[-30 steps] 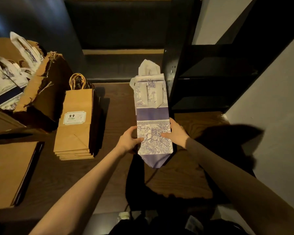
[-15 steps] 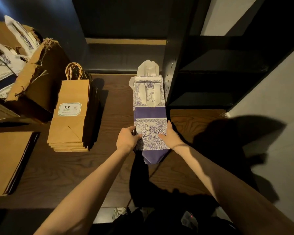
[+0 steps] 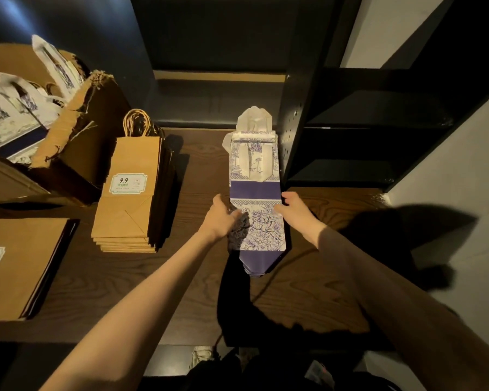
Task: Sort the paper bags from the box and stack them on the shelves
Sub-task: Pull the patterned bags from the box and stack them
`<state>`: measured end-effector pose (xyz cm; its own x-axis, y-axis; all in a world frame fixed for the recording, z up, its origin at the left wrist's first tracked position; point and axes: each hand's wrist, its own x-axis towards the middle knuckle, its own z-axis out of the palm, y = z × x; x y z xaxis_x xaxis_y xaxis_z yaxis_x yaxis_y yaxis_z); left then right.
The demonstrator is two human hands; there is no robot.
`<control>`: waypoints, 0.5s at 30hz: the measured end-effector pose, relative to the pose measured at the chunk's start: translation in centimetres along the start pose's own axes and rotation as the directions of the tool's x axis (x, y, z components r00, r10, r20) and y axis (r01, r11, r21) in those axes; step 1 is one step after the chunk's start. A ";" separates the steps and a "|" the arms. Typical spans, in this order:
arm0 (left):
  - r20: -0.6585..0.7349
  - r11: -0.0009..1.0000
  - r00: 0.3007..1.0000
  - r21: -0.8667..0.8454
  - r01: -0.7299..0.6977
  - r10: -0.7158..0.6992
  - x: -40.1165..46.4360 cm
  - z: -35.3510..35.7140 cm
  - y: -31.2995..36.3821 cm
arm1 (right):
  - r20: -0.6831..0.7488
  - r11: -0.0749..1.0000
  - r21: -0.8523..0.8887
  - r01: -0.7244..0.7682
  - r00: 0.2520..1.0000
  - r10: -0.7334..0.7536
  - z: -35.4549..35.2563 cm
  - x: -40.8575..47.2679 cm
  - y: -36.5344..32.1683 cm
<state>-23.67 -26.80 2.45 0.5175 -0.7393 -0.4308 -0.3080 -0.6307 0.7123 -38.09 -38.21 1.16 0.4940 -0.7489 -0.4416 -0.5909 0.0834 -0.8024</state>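
Hands sit at the sides of the purple bags [image 3: 255,221]: left hand [image 3: 219,218] at 9 o'clock, right hand [image 3: 295,211] at 3 o'clock, fingers loosely bent, touching the edges.

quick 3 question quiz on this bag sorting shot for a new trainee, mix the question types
1. True or false: the purple and white bags lie flat on the wooden shelf.
2. Multiple choice: where does the kraft bag stack with the 9.9 label sit?
A. between the torn cardboard box and the purple and white bags
B. inside the torn cardboard box
C. to the right of the purple and white bags
3. Which hands touch the purple and white bags, and where?

Key
1. True.
2. A.
3. Both: the left hand at their left edge, the right hand at their right edge.
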 end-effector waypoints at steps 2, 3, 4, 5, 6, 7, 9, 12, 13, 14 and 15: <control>-0.044 0.999 0.998 0.011 -0.034 0.035 -0.1 -1.5 0.9 | -0.084 0.991 -0.097 0.089 0.992 -0.097 -1.0 -0.2 -1.9; -0.055 0.999 0.997 0.015 -0.051 0.052 0.0 -2.4 1.3 | -0.090 0.984 -0.130 0.126 0.986 -0.138 -1.5 -0.3 -3.0; -0.061 0.997 0.995 0.023 -0.071 0.072 0.0 -3.2 1.7 | -0.080 0.978 -0.150 0.148 0.984 -0.161 -1.8 -0.5 -4.2; -0.066 0.995 0.993 0.030 -0.100 0.102 0.2 -4.1 2.0 | -0.064 0.975 -0.152 0.161 0.983 -0.172 -2.0 -0.6 -5.4; -0.064 0.991 0.989 0.035 -0.132 0.135 0.3 -5.1 2.4 | -0.054 0.972 -0.148 0.184 0.980 -0.193 -2.1 -0.8 -6.6; -0.058 0.985 0.983 0.033 -0.172 0.173 0.4 -6.2 2.7 | -0.049 0.968 -0.142 0.208 0.975 -0.217 -2.1 -1.0 -7.9; -0.025 0.974 0.974 0.000 -0.227 0.226 0.2 -8.3 3.3 | -0.040 0.958 -0.135 0.252 0.965 -0.260 -1.6 -1.4 -10.2; -0.011 0.955 0.957 -0.067 -0.290 0.290 -0.3 -11.7 4.4 | -0.034 0.938 -0.156 0.309 0.948 -0.318 -0.5 -1.8 -13.3; -0.017 0.946 0.949 -0.081 -0.315 0.314 -0.4 -13.0 4.4 | -0.037 0.928 -0.167 0.334 0.938 -0.344 0.0 -1.9 -14.3; -0.021 0.938 0.942 -0.090 -0.334 0.334 -0.6 -14.3 4.5 | -0.038 0.917 -0.174 0.359 0.928 -0.371 0.6 -2.0 -15.4; -0.025 0.930 0.935 -0.097 -0.354 0.354 -0.6 -15.7 4.4 | -0.038 0.906 -0.172 0.387 0.917 -0.398 1.3 -2.2 -16.4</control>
<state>-12.83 -25.40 14.55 0.3947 -0.9085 -0.1372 -0.3926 -0.3018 0.8688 -28.61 -37.05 14.80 0.6640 -0.7444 -0.0701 -0.4539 -0.3268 -0.8290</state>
